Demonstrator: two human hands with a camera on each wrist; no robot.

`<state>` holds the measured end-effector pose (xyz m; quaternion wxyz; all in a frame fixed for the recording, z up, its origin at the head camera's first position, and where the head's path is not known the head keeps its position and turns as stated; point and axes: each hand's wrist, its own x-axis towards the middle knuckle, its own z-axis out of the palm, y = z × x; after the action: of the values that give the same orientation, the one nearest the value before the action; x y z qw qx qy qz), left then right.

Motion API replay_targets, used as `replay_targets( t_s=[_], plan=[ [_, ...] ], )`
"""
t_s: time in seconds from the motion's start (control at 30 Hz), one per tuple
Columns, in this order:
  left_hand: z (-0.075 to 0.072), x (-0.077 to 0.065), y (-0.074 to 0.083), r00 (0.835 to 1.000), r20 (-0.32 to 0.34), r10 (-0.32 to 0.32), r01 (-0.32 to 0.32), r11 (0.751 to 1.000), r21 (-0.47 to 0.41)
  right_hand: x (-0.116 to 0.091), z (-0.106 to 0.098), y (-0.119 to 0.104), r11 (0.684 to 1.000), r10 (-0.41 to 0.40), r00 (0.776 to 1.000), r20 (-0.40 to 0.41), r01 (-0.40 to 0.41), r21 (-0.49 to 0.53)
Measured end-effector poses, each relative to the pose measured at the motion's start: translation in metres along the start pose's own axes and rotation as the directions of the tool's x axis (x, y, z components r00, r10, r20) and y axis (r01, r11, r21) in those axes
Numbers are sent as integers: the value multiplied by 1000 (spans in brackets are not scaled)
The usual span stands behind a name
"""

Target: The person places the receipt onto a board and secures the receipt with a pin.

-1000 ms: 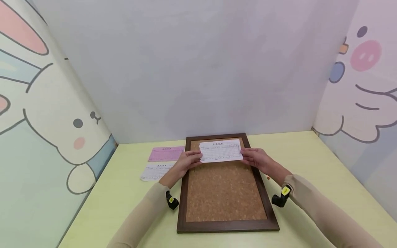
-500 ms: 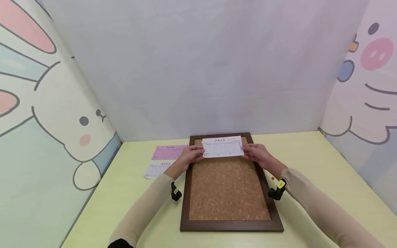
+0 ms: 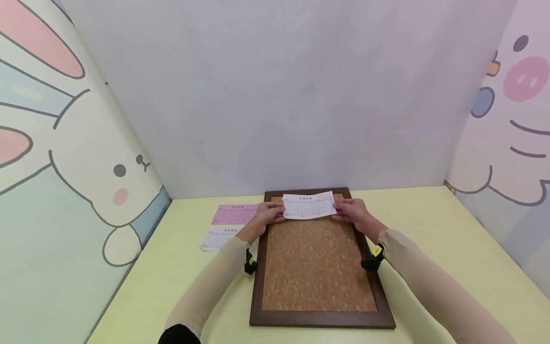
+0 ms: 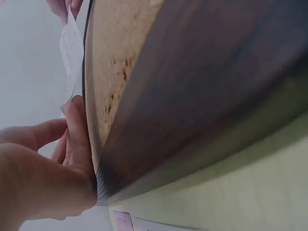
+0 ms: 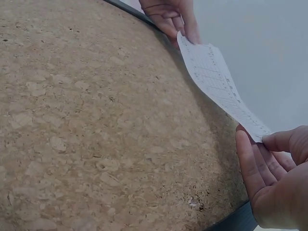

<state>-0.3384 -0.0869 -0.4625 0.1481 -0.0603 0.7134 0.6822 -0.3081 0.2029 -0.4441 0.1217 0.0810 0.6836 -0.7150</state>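
Note:
A white printed form (image 3: 308, 206) with a ruled grid spans the upper part of a cork board (image 3: 318, 267) in a dark brown frame. My left hand (image 3: 269, 213) pinches its left end between thumb and fingers. The right hand (image 3: 353, 212) pinches the opposite end, with the thumb on top in the right wrist view. Seen there, the paper (image 5: 216, 82) bows a little between the two hands. Its lower edge stands just above the cork; whether any part touches the board I cannot tell.
Left of the board, a pink form (image 3: 233, 214) lies on the pale yellow table (image 3: 172, 272). Nearer to me is another white form (image 3: 218, 238), partly behind my left forearm. A plain wall (image 3: 296, 105) rises behind the board.
Both hands keep hold of the white form near the board's top. The paper has shifted slightly and now bows more, its right end a bit higher. The head view has turned slightly left.

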Motion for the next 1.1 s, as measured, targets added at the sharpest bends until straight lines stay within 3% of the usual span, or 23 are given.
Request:
replay_targets(
  t_s=[0.47,0.63,0.83,1.1],
  plan=[
    [5,1,0,1000,-13,19,-18,996,86,-2,-9,4,1000,-15,991,133,14,7],
    [2,2,-3,999,-38,18,-15,997,72,0,-6,5,999,-14,992,126,18,-34],
    [-1,-10,0,999,-45,-2,7,995,99,-1,1,8,995,-6,994,114,17,-97],
    [-4,-17,3,999,-10,30,-28,989,143,-3,6,6,986,-16,997,78,29,-161]
  ],
)
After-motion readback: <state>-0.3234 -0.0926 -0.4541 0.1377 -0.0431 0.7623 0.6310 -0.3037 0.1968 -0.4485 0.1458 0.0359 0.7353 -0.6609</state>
